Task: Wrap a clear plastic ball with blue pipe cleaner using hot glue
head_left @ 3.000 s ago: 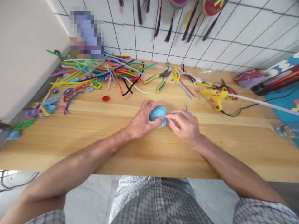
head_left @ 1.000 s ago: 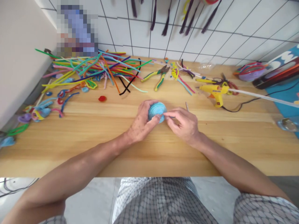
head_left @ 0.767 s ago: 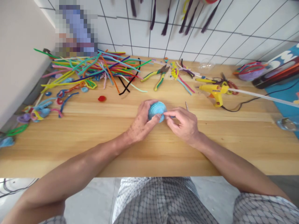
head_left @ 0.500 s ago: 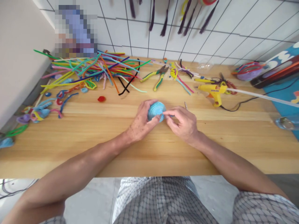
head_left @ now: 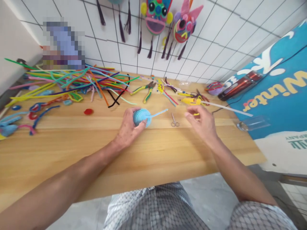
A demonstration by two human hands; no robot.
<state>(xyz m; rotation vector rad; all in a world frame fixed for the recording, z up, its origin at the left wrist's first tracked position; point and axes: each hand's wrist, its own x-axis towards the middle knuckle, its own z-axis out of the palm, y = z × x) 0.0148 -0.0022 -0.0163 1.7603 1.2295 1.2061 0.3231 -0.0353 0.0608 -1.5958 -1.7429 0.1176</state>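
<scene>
One blue coil [head_left: 141, 115] in the left hand [head_left: 128, 128], its loose strip [head_left: 159, 112] poking out

The coil is left of the scissors [head_left: 174, 124], over the worktop [head_left: 96, 159], and the strip's tip ends near them. The left grip is closed around the coil, thumb pressed across the near face. The right hand [head_left: 200, 120], to the right of the scissors, bends its fingers in front of the yellow glue gun [head_left: 192, 101]; whether that grip touches or holds anything, I cannot tell. For good handling, light but firm thumb pressure at the strip's root should stop the turns slipping; a harder squeeze would probably dent the coil.
</scene>
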